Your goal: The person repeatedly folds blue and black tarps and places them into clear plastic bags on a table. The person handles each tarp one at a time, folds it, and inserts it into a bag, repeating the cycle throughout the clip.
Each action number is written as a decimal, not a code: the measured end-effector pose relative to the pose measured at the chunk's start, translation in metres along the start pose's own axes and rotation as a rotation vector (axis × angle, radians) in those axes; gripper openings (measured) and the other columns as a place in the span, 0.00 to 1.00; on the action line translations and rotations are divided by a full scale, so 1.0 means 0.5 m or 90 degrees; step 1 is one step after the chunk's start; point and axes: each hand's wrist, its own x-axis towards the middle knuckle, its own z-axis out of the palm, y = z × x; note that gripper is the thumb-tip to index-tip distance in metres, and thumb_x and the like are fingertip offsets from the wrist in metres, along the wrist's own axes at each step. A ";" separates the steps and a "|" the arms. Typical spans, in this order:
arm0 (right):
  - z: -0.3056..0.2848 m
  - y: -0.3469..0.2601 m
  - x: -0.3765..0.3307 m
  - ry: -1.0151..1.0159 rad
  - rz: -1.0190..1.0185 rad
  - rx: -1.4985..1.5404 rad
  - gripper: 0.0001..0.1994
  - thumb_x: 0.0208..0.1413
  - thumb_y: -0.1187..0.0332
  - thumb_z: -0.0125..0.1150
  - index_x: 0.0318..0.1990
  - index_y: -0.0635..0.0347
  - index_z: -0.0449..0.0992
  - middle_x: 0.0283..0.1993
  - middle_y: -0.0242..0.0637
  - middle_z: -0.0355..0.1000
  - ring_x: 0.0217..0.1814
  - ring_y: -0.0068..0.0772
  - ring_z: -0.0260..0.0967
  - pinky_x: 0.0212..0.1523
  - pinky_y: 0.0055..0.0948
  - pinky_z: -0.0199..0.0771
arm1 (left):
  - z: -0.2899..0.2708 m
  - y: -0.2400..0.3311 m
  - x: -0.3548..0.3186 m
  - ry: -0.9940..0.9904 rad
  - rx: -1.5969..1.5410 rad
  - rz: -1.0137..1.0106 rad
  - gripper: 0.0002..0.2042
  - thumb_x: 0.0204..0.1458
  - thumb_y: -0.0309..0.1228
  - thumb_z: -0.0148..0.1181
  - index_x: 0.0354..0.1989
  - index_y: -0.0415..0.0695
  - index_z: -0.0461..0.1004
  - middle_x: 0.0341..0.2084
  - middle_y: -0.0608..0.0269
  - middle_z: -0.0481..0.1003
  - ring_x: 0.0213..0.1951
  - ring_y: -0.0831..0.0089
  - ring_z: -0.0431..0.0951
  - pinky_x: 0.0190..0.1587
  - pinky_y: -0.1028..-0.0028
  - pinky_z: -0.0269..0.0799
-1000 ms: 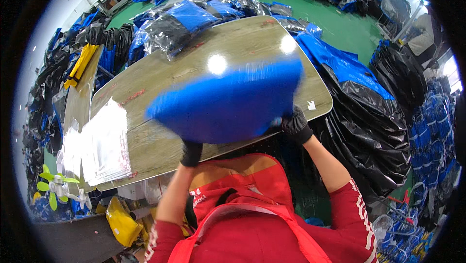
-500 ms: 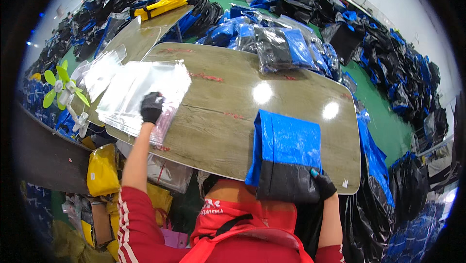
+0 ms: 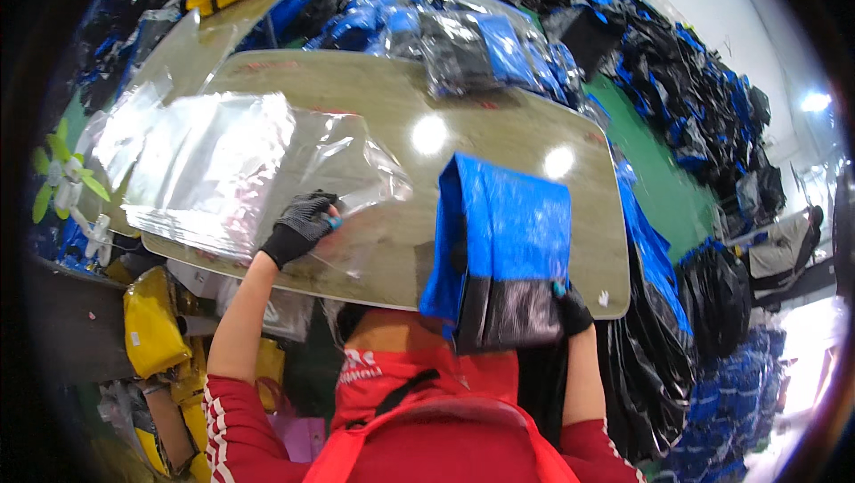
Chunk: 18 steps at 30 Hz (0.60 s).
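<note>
My left hand [image 3: 305, 226], in a black glove with bare fingertips, is closed on a thin clear plastic bag [image 3: 337, 155]. That bag spreads over the table just right of a stack of clear plastic bags [image 3: 209, 176]. At the table's near edge, my right hand [image 3: 574, 309], also black-gloved, grips the lower right side of a folded blue and black tarp [image 3: 519, 225]. Its blue part is uppermost, the black part hangs toward me, and the left side gapes between its layers.
The wood-patterned table [image 3: 374, 86] has rounded corners. Bagged blue and black bundles [image 3: 468, 51] lie along its far edge. A green-bladed fan [image 3: 67, 176] stands at the left, above yellow packages [image 3: 158, 323]. Black and blue sheeting [image 3: 650, 340] hangs at the right.
My left hand has moved right from the stack, drawing a clear bag off it. The folded tarp, in my right hand, is lifted slightly and gapes more. The whole view has shifted.
</note>
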 end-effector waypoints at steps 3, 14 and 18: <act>-0.039 0.001 -0.016 0.043 0.009 0.124 0.37 0.53 0.52 0.62 0.65 0.60 0.55 0.61 0.39 0.63 0.60 0.36 0.62 0.61 0.39 0.60 | 0.062 0.103 -0.032 -0.068 0.271 0.149 0.13 0.50 0.41 0.60 0.33 0.43 0.74 0.43 0.51 0.75 0.55 0.58 0.69 0.61 0.62 0.54; 0.004 -0.104 0.029 -0.136 0.102 -0.005 0.32 0.49 0.60 0.66 0.60 0.64 0.63 0.55 0.38 0.68 0.53 0.30 0.67 0.54 0.31 0.68 | 0.158 0.158 0.020 0.003 0.103 -0.038 0.12 0.40 0.35 0.65 0.30 0.43 0.72 0.36 0.53 0.72 0.47 0.53 0.68 0.50 0.58 0.62; 0.023 -0.107 0.044 -0.150 0.178 0.003 0.31 0.50 0.59 0.67 0.58 0.65 0.64 0.52 0.39 0.70 0.50 0.30 0.69 0.52 0.30 0.71 | 0.208 0.134 0.010 0.169 0.102 -0.053 0.12 0.40 0.34 0.65 0.31 0.40 0.76 0.45 0.51 0.73 0.55 0.53 0.66 0.59 0.59 0.59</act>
